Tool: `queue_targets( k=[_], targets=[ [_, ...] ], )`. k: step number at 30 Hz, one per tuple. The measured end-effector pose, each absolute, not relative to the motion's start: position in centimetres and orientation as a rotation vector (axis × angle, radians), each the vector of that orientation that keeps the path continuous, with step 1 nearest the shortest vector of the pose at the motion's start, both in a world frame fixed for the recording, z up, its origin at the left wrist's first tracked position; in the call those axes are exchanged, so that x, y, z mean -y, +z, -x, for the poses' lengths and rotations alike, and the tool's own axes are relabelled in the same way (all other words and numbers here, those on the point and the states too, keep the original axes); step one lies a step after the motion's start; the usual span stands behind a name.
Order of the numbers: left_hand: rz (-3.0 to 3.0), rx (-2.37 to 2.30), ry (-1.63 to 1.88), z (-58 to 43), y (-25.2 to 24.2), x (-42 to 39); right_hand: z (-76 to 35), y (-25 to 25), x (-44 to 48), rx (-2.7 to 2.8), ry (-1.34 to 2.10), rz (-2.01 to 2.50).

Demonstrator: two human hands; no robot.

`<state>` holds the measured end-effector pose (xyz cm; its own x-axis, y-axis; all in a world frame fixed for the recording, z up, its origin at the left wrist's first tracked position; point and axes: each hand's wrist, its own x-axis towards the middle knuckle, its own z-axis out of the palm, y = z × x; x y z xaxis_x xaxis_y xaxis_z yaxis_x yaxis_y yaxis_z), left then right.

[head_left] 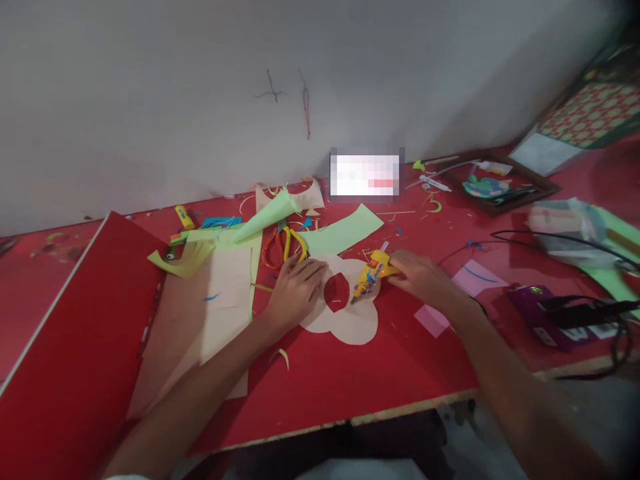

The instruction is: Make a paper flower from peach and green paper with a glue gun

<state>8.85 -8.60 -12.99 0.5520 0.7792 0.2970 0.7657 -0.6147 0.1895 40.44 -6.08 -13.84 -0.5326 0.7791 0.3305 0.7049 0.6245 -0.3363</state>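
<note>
Right hand (423, 277) is clamped on a small yellow glue gun (369, 275), nozzle tipped down at the edge of the round hole in a cream flower-shaped paper cutout (350, 320). The cutout lies flat on the red counter (350, 380), mid-frame, just in front of the person. Left hand (296, 288) presses flat on the cutout's left lobe, fingers (313, 270) together and spread over the paper, gripping nothing.

Risks, judged from this pose:
- The left fingertips sit close to the nozzle; hot glue or the tip could burn them if the gun slides left.
- Glue landing in the hole hits the bare counter and bonds the paper to it.
- The paper is thin and held on one side only, so the right lobes could lift or skew under the nozzle's drag.
- A black cable (550, 240) trails right toward a purple power strip (540, 313); a snag could jerk the gun.
- Orange-handled scissors (280, 247) and green paper scraps (345, 230) lie just behind, so strings of glue could catch them.
</note>
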Motion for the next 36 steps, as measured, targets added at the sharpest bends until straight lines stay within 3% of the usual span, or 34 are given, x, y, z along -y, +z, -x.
queue_targets(
  k=[7, 15, 24, 36],
  targets=[
    [-2.727, -1.335, 0.502, -8.4, -13.0, 8.4, -39.8, -13.9, 6.6, 2.449, 0.146, 1.103],
    [-2.735, -1.005, 0.024, -5.4, -11.0, 7.0, -38.7, -13.8, 7.1, 2.503, 0.020, 1.059],
    [-2.769, -1.050, 0.032, -5.4, -11.2, 7.0, -37.6, -13.6, 7.5, 2.489, 0.141, 0.945],
    [-2.736, -1.078, -0.056, -4.9, -11.7, 6.7, -36.0, -13.8, 7.8, 2.471, 0.054, 0.894]
  ],
)
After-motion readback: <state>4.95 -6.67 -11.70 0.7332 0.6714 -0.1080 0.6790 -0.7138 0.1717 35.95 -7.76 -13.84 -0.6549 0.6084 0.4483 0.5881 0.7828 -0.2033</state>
